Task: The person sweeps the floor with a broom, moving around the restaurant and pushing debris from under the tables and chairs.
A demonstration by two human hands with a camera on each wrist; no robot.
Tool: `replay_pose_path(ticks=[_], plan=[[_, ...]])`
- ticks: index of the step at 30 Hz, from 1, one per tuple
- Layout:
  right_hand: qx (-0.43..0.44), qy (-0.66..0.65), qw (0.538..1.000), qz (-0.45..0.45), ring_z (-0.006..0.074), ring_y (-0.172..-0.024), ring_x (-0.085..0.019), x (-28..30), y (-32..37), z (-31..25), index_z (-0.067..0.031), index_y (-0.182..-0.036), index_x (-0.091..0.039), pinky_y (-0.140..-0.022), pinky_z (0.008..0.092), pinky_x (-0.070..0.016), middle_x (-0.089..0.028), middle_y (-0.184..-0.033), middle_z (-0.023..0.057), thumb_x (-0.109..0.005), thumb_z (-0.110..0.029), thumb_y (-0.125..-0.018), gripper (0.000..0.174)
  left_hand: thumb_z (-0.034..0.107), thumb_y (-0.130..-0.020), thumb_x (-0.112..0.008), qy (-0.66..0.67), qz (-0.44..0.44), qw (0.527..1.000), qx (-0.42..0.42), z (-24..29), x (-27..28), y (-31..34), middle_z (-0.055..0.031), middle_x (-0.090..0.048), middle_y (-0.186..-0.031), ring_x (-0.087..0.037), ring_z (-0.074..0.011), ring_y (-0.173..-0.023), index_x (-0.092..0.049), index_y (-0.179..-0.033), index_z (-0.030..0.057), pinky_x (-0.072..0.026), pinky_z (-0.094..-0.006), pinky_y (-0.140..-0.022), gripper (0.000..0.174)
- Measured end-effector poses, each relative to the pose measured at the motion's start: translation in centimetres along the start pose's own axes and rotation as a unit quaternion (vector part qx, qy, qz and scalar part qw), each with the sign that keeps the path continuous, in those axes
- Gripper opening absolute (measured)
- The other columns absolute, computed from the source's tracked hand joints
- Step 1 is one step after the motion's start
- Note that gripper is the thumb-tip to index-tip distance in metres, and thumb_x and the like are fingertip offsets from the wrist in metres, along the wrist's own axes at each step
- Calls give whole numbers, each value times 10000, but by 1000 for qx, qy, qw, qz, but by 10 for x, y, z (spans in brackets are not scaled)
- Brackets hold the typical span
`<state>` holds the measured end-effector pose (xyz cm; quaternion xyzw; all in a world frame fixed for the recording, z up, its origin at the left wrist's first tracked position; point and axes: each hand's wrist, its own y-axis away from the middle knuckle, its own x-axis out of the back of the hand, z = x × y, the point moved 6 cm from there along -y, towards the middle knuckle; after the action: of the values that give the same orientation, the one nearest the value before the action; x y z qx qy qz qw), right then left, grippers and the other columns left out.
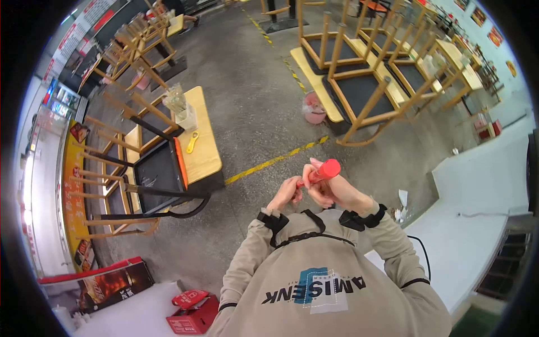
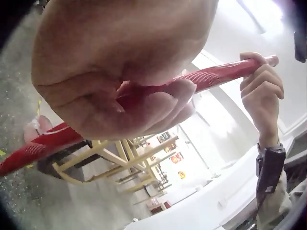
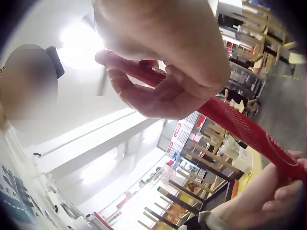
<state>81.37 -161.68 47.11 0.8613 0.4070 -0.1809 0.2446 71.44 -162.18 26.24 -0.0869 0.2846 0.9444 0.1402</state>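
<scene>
A long red baseball bat [image 1: 329,169] with pale printed stripes stands steeply tilted in front of the person, its knob end up towards the head. Curled fingers of the right hand [image 1: 337,191] grip it near the knob. Lower down, the left hand [image 1: 286,191] wraps its fingers round the shaft. Seen from the left wrist, the bat [image 2: 218,75] passes through the left palm and runs on past it, towards the floor. In the right wrist view, white lettering shows on the bat [image 3: 235,122] close to the left hand [image 3: 259,199]; its far end is cut off there.
At the left, a wooden table [image 1: 205,163] carries upturned chairs [image 1: 160,168], a white utensil holder [image 1: 186,118] and a yellow tool [image 1: 192,142]. More upturned chairs [image 1: 362,92] stand ahead right. A pink bucket [image 1: 314,109] is beside them. Yellow tape [image 1: 275,162] crosses the floor.
</scene>
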Motion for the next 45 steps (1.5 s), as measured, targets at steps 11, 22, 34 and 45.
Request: replay_pose_path(ticks=[11,22,34,45], plan=[[13,-2,997,-79,106,-418,-470,19,-149,-83,-27,-993,-512,-431,218,-401,-459,-553,21,-244,-294,-1006,378,416,-946,-416,217,83,969,-83,84,117,-101,-44,-548,-587,-519,-112,-478,-580,-857,38,-422,-240,-450,421],[-30,33,975,-216,123,-367,-446,69,-327,-171,-23,-926,-462,-387,233,-375,-462,-510,45,-306,-279,-1000,308,303,-891,-508,-55,228,867,-441,246,216,-144,-104,-483,-1245,-411,-209,-1219,-506,-1184,44,-314,-361,-1050,391],[-28,10,987,-160,118,-382,-442,151,-536,-273,-29,-897,-496,-403,241,-388,-478,-545,42,-310,-296,-998,341,316,-932,-492,29,125,959,-254,350,380,-335,-68,-529,-1162,-488,-169,-1120,-475,-1242,51,-404,-333,-946,408],[-3,24,999,-43,101,-386,-449,223,-739,-404,-45,-873,-504,-412,229,-382,-484,-536,27,-375,-267,-975,277,380,-896,-583,236,28,968,-77,533,531,-482,-1,-544,-822,-531,-104,-735,-539,-1030,88,-459,-287,-636,323]])
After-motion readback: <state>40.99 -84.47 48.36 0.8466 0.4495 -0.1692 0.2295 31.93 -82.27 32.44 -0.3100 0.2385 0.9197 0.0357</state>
